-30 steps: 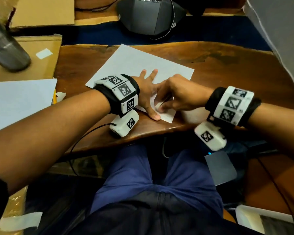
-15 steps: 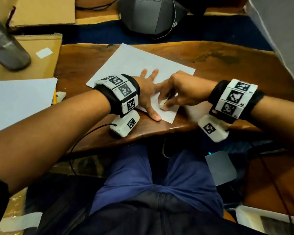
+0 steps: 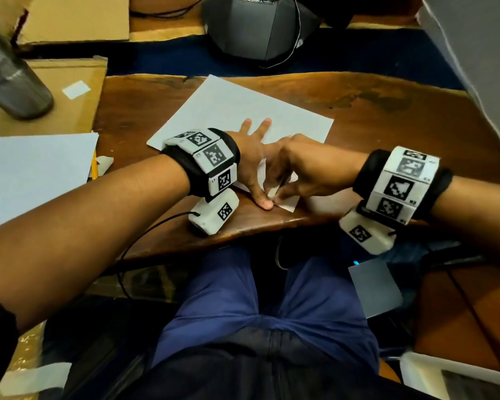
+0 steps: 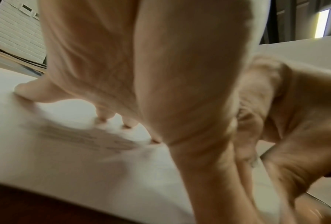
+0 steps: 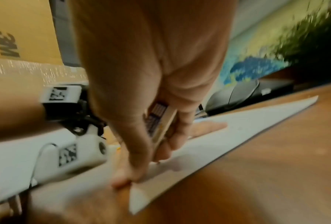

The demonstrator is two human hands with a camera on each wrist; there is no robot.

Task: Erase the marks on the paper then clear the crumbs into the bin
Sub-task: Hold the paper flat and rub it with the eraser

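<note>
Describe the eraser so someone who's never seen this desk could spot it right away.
Start at the brown wooden desk and find the tilted white sheet of paper in its middle. At the paper's near corner the right hand pinches the eraser, a small pale block in a printed blue-striped sleeve. It is the only thing held by the fingers; the left hand just presses flat on the paper.
</note>
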